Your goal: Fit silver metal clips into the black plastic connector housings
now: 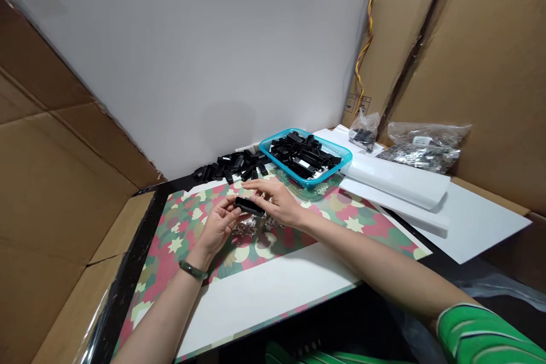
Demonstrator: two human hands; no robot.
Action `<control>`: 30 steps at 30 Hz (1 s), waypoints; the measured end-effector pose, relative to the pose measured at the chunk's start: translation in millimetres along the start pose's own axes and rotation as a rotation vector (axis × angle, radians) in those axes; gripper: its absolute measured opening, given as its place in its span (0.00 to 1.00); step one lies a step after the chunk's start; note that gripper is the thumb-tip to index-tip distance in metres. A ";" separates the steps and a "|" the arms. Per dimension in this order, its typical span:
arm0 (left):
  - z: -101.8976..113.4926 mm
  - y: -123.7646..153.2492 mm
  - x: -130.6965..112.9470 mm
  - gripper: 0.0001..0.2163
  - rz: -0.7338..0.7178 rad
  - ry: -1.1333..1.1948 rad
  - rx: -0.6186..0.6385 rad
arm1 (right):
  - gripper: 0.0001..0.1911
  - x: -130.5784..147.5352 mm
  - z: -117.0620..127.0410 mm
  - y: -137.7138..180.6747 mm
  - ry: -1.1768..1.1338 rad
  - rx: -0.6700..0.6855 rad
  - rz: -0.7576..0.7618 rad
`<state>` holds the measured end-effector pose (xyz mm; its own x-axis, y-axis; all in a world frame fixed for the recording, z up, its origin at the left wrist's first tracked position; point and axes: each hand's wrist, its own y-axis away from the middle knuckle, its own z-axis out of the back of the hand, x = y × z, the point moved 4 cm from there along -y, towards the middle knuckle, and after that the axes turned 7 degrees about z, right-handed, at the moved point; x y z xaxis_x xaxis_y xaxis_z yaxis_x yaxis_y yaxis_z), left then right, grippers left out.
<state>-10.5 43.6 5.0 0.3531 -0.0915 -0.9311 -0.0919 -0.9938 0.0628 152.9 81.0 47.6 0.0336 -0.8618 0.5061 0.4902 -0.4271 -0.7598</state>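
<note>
In the head view, a black part (251,207) is held near the centre of the frame. Its left end is pinched by the left hand (219,224). It is touched by the right hand (276,200); whether it is gripped there cannot be told. Small shiny pieces (244,228) are seen just below. A blue basket (307,183) of black parts (294,147) is noted right of centre.

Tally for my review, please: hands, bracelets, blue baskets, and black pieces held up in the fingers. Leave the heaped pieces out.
Left hand and right hand: 2
Bracelet: 1
Blue basket: 1
Held black piece: 1
Total: 5
</note>
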 end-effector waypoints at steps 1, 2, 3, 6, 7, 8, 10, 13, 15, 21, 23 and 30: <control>-0.8 0.4 -0.5 0.16 -0.007 -0.006 0.005 | 0.11 -0.7 1.0 -0.3 -0.027 -0.031 -0.040; -1.9 1.0 -0.7 0.16 -0.010 -0.006 0.012 | 0.10 -0.1 1.6 -0.4 -0.032 -0.056 -0.048; -3.1 1.6 -0.8 0.16 -0.008 -0.002 0.019 | 0.09 1.9 2.1 -0.3 -0.014 -0.078 -0.018; -6.3 3.4 -0.8 0.17 0.019 0.036 0.028 | 0.06 13.3 1.8 2.2 0.148 -0.121 0.219; -7.0 3.9 -0.9 0.17 0.027 0.050 0.030 | 0.06 16.8 0.8 3.7 0.204 -0.118 0.300; -7.5 4.3 -1.1 0.17 0.034 0.061 0.034 | 0.05 19.5 -0.5 5.0 0.248 -0.105 0.363; -7.4 4.8 -1.3 0.17 0.040 0.083 0.041 | 0.06 22.4 -3.1 6.8 0.288 -0.073 0.436; -5.3 5.1 0.0 0.17 0.060 0.106 0.052 | 0.09 24.4 -4.7 8.3 0.288 -0.075 0.482; -3.8 5.2 1.7 0.17 0.078 0.108 0.058 | 0.09 24.8 -5.2 9.3 0.283 -0.098 0.487; -3.7 4.7 4.1 0.18 0.085 0.094 0.081 | 0.05 23.5 -9.8 11.0 0.303 -0.053 0.425; -4.4 4.7 3.9 0.17 0.079 0.091 0.089 | 0.04 24.1 -10.0 11.0 0.306 -0.055 0.426; -5.2 5.2 3.1 0.16 0.073 0.092 0.080 | 0.05 23.4 -10.6 12.7 0.303 -0.077 0.448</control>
<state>-5.0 37.8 4.4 0.4265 -0.1724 -0.8879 -0.1929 -0.9764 0.0969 150.6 52.5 45.5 -0.0329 -0.9994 -0.0058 0.4201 -0.0085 -0.9074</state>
